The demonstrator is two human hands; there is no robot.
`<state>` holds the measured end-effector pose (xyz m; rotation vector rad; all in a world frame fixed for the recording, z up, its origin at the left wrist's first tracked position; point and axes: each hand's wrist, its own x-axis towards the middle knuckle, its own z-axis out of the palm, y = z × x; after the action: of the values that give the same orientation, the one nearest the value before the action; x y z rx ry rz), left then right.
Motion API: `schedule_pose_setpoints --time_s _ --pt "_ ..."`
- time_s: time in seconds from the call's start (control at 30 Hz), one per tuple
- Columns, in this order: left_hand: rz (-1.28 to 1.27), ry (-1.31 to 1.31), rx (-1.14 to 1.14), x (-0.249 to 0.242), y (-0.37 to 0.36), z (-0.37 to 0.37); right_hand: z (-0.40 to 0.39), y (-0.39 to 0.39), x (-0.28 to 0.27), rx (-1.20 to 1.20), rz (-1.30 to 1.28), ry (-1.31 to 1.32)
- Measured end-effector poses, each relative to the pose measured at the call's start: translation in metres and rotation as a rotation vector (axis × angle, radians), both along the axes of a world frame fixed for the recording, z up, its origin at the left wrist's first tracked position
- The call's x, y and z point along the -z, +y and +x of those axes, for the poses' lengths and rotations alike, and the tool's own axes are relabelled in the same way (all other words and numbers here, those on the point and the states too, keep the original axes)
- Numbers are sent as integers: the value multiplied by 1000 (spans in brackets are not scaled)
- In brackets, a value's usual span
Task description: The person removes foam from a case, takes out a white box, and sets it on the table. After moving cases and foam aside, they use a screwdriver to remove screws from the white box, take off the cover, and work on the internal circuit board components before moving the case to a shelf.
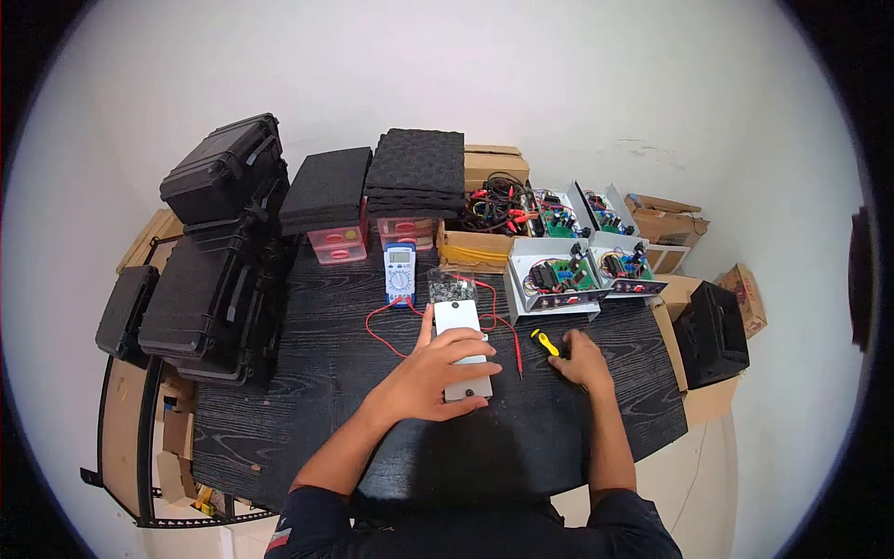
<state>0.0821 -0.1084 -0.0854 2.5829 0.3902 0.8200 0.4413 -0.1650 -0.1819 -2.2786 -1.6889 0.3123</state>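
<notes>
My left hand (438, 370) lies across a white and light-grey rectangular box (456, 321), its fingers spread over the top. Dark round spots, like screws, show near the far and near ends of the box. My right hand (584, 362) has its fingers closed at the near end of a small yellow-and-black handled tool (544, 342), which looks like a screwdriver handle; its other end is hidden by the fingers. Beyond the box is a clear bag of small dark parts (452, 286). A red test lead (518, 354) runs between the box and the tool.
A blue-and-white multimeter (399, 274) lies behind the box. Open metal housings with circuit boards (556, 277) stand at the back right. Black hard cases (209, 289) are stacked on the left. Black foam sheets (415, 168) sit on red drawers (337, 244), beside a cardboard box of cables (475, 250).
</notes>
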Motion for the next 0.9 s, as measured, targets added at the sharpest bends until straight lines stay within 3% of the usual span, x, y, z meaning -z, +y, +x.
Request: schedule_pose_setpoints --time_s 0.1,0.2,0.3,0.4,0.53,0.67,0.9 --pt "15 -41 23 4 4 1 13 0 14 -90 -74 -15" --pt "35 -38 14 4 6 1 15 -3 -23 -212 -50 346" --pt "52 -47 22 6 7 0 -21 -15 -87 -281 200 961" --pt "73 -31 19 5 8 0 -73 -27 -136 -430 605 1237" --pt "64 -27 13 0 6 -2 -105 -34 -161 -648 710 1334" --pt "80 -10 8 -1 6 -2 -127 -27 -156 -767 718 1272" --pt "77 -5 -3 -2 5 -3 -136 -23 -148 -766 672 1311"
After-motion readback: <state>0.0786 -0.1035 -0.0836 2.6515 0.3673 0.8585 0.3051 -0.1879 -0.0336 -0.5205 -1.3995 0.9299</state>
